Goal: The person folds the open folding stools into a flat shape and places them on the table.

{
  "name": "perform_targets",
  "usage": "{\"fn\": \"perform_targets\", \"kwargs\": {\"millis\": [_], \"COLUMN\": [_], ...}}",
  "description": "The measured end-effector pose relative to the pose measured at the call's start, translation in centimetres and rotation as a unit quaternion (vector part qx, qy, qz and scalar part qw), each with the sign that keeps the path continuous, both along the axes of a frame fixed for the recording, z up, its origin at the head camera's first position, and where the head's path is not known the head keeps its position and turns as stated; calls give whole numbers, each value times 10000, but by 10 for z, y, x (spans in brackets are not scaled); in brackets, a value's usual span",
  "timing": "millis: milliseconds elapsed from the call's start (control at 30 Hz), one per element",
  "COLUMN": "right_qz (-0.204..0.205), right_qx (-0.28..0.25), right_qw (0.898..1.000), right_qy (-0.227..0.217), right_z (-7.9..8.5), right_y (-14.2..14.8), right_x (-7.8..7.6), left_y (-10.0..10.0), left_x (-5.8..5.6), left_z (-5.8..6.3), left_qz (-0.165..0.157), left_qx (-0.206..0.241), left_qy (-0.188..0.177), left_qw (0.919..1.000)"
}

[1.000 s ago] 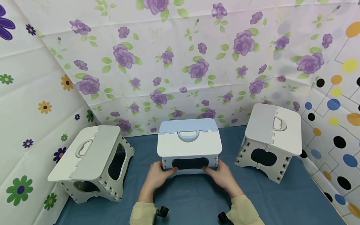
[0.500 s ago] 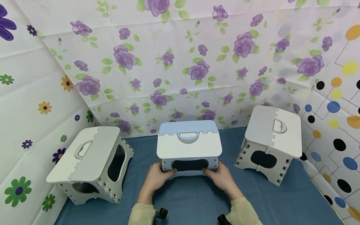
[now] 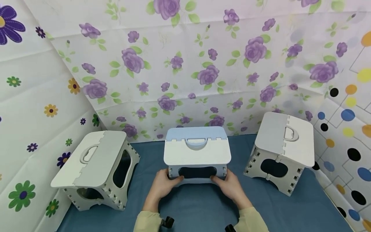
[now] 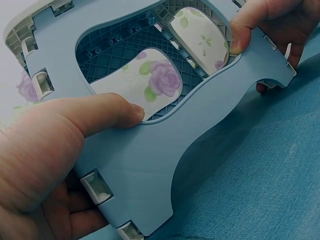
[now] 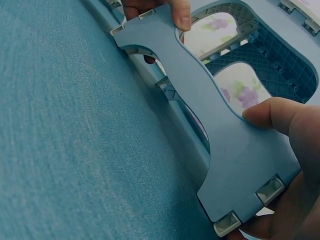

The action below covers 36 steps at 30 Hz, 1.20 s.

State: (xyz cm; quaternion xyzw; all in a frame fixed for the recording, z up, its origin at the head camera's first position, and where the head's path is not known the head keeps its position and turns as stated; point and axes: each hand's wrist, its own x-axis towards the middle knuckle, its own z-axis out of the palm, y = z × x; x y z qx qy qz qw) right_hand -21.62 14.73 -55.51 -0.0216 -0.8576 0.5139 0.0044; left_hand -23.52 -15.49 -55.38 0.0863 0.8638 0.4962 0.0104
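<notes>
A blue and white folding step stool [image 3: 197, 156] stands unfolded in the middle of the head view, its top handle facing up. At its left front leg my left hand [image 3: 163, 185] grips the blue panel, thumb over the rim of the oval opening and fingers behind. My right hand [image 3: 232, 187] holds the right front leg in the same way. Both thumbs press the light blue front panel [image 4: 137, 157] in the left wrist view. Through the opening, flowered cloth shows behind. Whether the feet touch the cloth below, I cannot tell.
A grey and white folding stool [image 3: 95, 161] stands unfolded at the left. Another grey and white stool [image 3: 282, 148] stands at the right. Blue cloth [image 3: 200, 209] covers the table. Flowered sheeting [image 3: 185, 77] hangs behind, with patterned sheets at both sides.
The head view has shifted slightly, so everything appears a little lower and further right. Both hands keep the same hold on the blue and white stool.
</notes>
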Motion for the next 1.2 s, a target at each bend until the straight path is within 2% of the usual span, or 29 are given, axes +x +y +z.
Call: {"fn": "perform_targets", "kwargs": {"millis": [500, 833, 1200], "right_qz": [-34, -81, 74], "right_qx": [-40, 24, -53], "right_qw": [9999, 9999, 10000], "right_qy": [-102, -94, 8], "right_z": [-3, -2, -1], "right_y": [-2, -4, 1], "right_x": [-2, -5, -1], "left_y": [1, 0, 1], "left_x": [1, 0, 2], "left_z": [-1, 1, 4], "left_qz": [19, -2, 38], "left_qx": [-104, -22, -27], "left_qy": [12, -7, -3], "left_qw": [9999, 10000, 10000]}}
